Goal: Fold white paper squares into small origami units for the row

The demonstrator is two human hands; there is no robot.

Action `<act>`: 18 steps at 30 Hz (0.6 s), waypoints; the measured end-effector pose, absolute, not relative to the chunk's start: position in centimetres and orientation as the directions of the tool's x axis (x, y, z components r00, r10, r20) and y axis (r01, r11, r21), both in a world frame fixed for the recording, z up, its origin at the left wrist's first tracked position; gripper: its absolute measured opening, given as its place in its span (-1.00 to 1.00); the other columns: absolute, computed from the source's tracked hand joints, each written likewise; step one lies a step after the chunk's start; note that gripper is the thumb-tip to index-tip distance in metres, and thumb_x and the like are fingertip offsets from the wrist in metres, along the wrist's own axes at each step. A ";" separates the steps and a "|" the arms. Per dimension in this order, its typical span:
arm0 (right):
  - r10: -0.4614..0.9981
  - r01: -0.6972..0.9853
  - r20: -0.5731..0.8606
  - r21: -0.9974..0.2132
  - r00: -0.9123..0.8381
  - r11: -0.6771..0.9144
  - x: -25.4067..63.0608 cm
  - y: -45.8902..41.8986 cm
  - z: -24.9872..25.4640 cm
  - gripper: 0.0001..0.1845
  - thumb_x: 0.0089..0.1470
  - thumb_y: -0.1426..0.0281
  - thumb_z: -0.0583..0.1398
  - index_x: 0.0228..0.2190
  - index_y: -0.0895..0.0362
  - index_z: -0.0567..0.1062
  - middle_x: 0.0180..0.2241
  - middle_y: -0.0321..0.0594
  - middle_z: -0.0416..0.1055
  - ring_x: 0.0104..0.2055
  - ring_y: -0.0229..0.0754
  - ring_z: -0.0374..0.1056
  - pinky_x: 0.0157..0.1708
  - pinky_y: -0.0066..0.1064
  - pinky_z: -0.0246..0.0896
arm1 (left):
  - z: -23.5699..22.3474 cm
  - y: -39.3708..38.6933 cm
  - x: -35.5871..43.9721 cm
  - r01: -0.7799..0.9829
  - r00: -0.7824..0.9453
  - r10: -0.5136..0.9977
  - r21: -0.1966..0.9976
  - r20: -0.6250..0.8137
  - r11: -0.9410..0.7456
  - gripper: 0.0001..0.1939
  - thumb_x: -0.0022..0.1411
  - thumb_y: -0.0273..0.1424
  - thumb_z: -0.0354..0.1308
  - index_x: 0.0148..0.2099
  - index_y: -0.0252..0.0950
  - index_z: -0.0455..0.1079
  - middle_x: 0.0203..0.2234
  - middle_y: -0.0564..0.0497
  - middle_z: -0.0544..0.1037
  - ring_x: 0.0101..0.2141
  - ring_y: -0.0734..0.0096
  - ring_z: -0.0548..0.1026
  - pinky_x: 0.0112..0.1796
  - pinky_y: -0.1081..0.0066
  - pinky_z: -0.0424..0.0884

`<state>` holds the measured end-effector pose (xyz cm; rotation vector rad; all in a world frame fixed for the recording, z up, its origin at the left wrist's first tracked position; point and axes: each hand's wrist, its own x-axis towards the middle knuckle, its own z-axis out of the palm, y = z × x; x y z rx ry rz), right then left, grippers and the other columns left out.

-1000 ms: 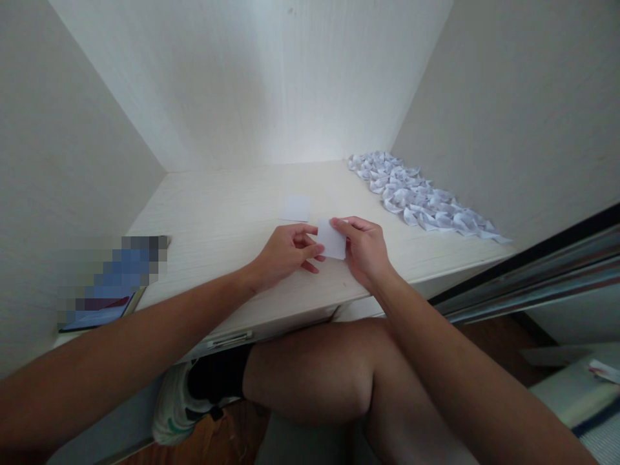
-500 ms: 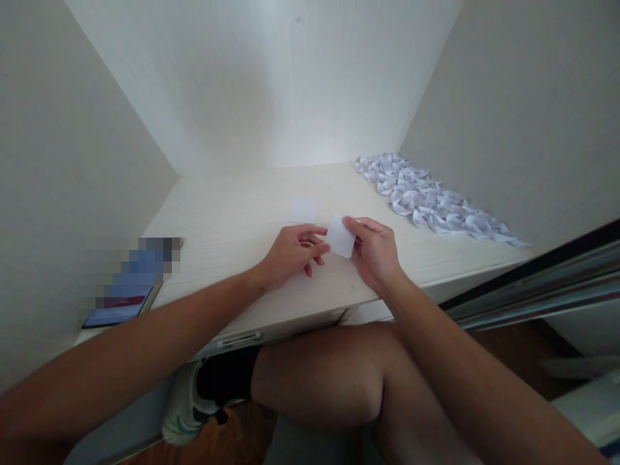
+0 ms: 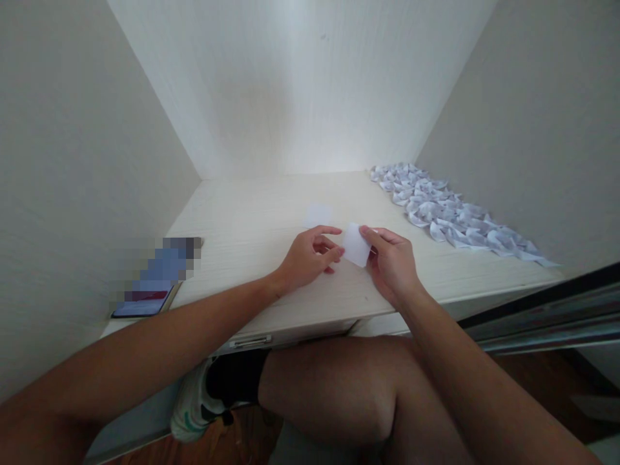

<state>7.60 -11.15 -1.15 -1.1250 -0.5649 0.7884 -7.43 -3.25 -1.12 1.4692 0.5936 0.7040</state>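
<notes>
Right hand (image 3: 393, 258) pinching white paper (image 3: 356, 245) at its left, left hand (image 3: 310, 258) loosely spread beside the paper, above tabletop (image 3: 242, 258)

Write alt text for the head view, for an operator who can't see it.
The right hand holds a small white paper over a pale desk; the left hand is at its edge. Another paper lies beyond, folded white pieces to the right, a partly pixelated device to the left.
</notes>
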 end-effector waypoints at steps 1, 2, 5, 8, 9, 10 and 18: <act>0.796 -0.262 0.012 -0.941 0.605 0.213 7.6 -11.2 -1.1 -0.68 -0.25 0.15 0.54 -0.54 0.07 0.63 -0.51 -0.30 0.50 -0.43 -0.19 0.32 -0.36 -0.30 0.26 | -1.2 -3.2 -7.4 -0.077 0.673 0.737 0.997 0.069 -0.023 -0.67 0.18 -0.52 0.38 0.00 -0.38 0.48 -0.45 0.04 0.58 -0.43 0.45 0.59 -0.49 0.50 0.59; 0.801 -0.254 0.017 -0.944 0.598 0.210 7.6 -11.2 -1.1 -0.68 -0.23 0.15 0.54 -0.53 0.06 0.63 -0.50 -0.30 0.51 -0.42 -0.18 0.33 -0.36 -0.29 0.27 | -1.3 -3.1 -7.4 -0.088 0.675 0.734 0.996 0.071 -0.015 -0.72 0.19 -0.51 0.38 -0.04 -0.39 0.49 -0.45 0.04 0.59 -0.43 0.46 0.59 -0.46 0.50 0.60; 0.818 -0.210 0.044 -0.957 0.574 0.199 7.7 -11.3 -1.3 -0.67 -0.20 0.12 0.53 -0.51 0.05 0.62 -0.52 -0.32 0.48 -0.44 -0.18 0.32 -0.38 -0.30 0.27 | -1.6 -2.8 -7.2 -0.110 0.683 0.728 0.994 0.063 0.017 -0.79 0.20 -0.49 0.38 -0.13 -0.39 0.48 -0.45 0.03 0.60 -0.44 0.49 0.60 -0.40 0.48 0.61; 0.845 -0.165 0.062 -0.971 0.532 0.175 7.9 -11.2 -1.6 -0.65 -0.19 0.10 0.53 -0.52 0.06 0.62 -0.54 -0.33 0.47 -0.48 -0.22 0.29 -0.45 -0.34 0.21 | -2.0 -2.8 -7.1 -0.153 0.670 0.736 0.988 0.097 0.009 -0.76 0.19 -0.50 0.37 -0.16 -0.34 0.39 -0.46 0.08 0.57 -0.48 0.49 0.61 -0.39 0.45 0.63; 0.847 -0.155 0.062 -0.974 0.529 0.168 7.9 -11.2 -1.7 -0.64 -0.20 0.09 0.53 -0.53 0.07 0.61 -0.54 -0.33 0.47 -0.49 -0.23 0.28 -0.46 -0.35 0.19 | -2.1 -2.8 -7.1 -0.175 0.665 0.736 0.985 0.128 -0.014 -0.74 0.18 -0.51 0.37 -0.14 -0.32 0.36 -0.46 0.11 0.56 -0.49 0.50 0.60 -0.39 0.43 0.64; 0.845 -0.150 0.059 -0.975 0.532 0.163 8.0 -11.1 -1.7 -0.63 -0.20 0.09 0.54 -0.54 0.07 0.61 -0.55 -0.33 0.47 -0.49 -0.23 0.28 -0.47 -0.35 0.19 | -2.1 -2.8 -7.2 -0.196 0.662 0.730 0.979 0.170 -0.051 -0.73 0.18 -0.51 0.35 -0.12 -0.31 0.36 -0.44 0.11 0.55 -0.49 0.51 0.59 -0.38 0.42 0.65; 0.868 -0.201 0.001 -0.973 0.496 0.115 8.3 -11.2 -1.4 -0.60 -0.28 0.08 0.57 -0.50 0.09 0.65 -0.53 -0.29 0.53 -0.49 -0.20 0.35 -0.42 -0.32 0.26 | -1.5 -2.3 -8.2 -0.168 0.725 0.462 0.781 0.511 -0.601 -0.71 0.18 -0.57 0.21 -0.05 -0.31 0.60 -0.18 -0.10 0.65 -0.29 0.43 0.65 -0.31 0.47 0.63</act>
